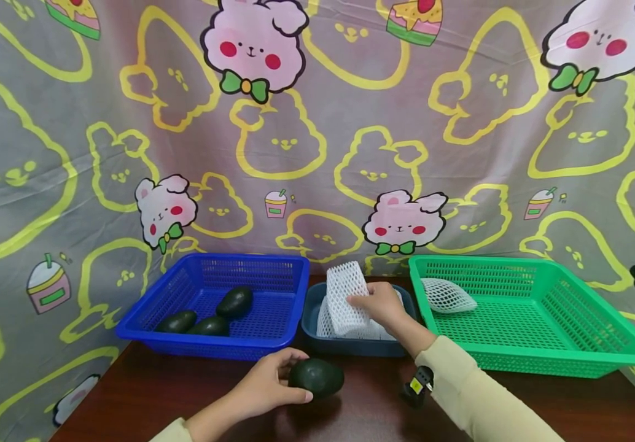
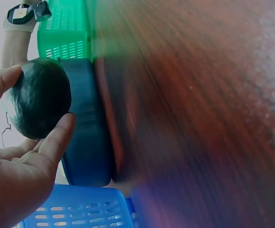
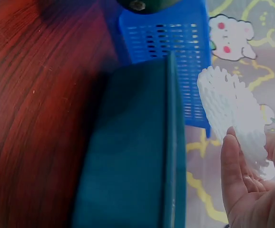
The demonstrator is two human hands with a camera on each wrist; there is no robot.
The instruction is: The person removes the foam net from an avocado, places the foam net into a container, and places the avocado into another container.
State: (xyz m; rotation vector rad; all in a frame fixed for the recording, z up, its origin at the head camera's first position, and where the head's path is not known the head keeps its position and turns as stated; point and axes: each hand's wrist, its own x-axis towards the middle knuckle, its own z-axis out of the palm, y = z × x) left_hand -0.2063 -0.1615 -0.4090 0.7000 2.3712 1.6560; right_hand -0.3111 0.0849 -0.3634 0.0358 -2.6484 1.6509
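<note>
My left hand (image 1: 264,383) grips a dark green avocado (image 1: 317,377) between thumb and fingers, in front of the dark teal tub (image 1: 350,348). In the left wrist view the avocado (image 2: 41,98) hangs between the thumb and fingertips. Over the tub, my right hand (image 1: 382,302) pinches a white foam net sleeve (image 1: 345,294) by its right side. The right wrist view has this sleeve (image 3: 235,111) flattened, with its open end away from the palm. More white foam nets (image 1: 325,322) lie in the tub below.
Left of the tub a blue basket (image 1: 212,348) holds several avocados (image 1: 234,302). On the right, a green basket (image 1: 538,359) contains one net-wrapped item (image 1: 448,296) at its left end. A patterned cloth (image 1: 317,135) hangs behind, and the brown table (image 1: 373,405) lies in front.
</note>
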